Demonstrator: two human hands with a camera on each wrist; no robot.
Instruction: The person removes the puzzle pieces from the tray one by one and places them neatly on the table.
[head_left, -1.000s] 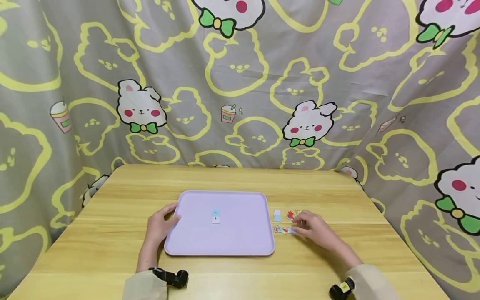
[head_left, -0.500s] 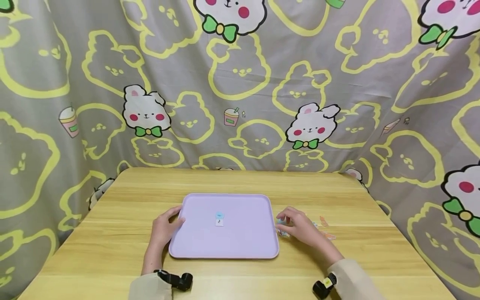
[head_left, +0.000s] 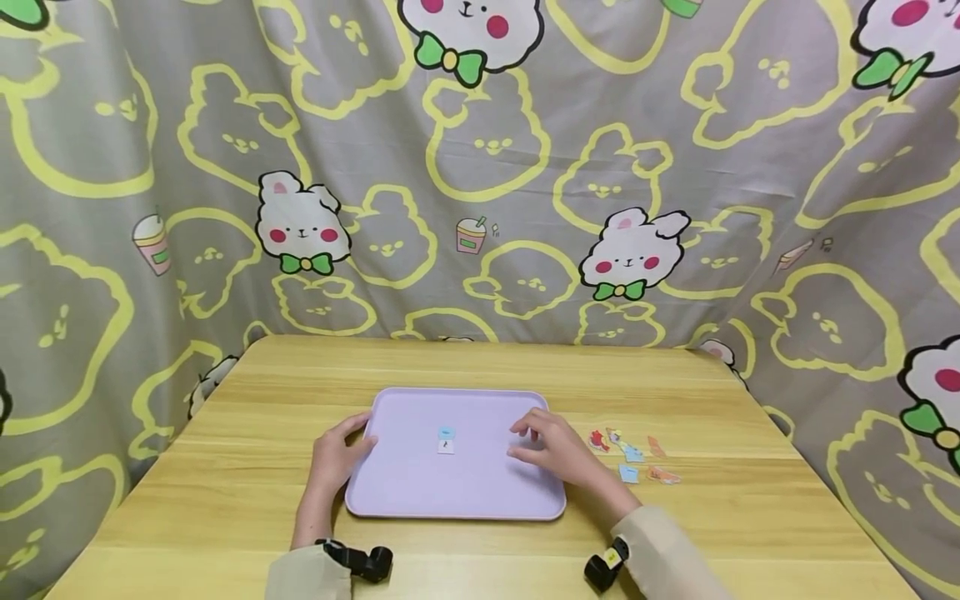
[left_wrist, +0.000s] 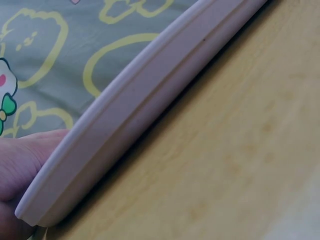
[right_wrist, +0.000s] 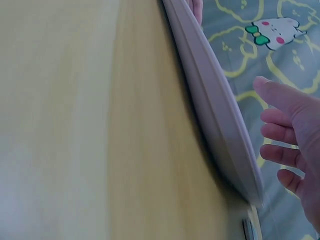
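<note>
A lilac rectangular tray (head_left: 465, 496) lies on the table, its side wall tall in both wrist views. My left hand (head_left: 336, 457) holds its left edge, thumb over the rim and fingers along the outer side. On the tray lie a light blue flat piece (head_left: 447, 432) and, touching it, a white square piece (head_left: 446, 447) with a small dark mark. My right hand (head_left: 551, 444) is over the tray's right part, thumb apart from bent fingers. In the right wrist view, no piece shows between the thumb (right_wrist: 270, 92) and fingers.
Right of the tray lie several small flat cutouts: a red one (head_left: 597, 440), a light blue one (head_left: 628, 474), and an orange one (head_left: 663, 475) among them. The wooden table (head_left: 480, 367) ends at a grey patterned curtain (head_left: 517, 200). Each wrist wears a black camera (head_left: 602, 572).
My right hand has moved left from the cutouts to over the tray, uncovering several of them. My left hand stays at the tray's edge. The head view has shifted slightly.
</note>
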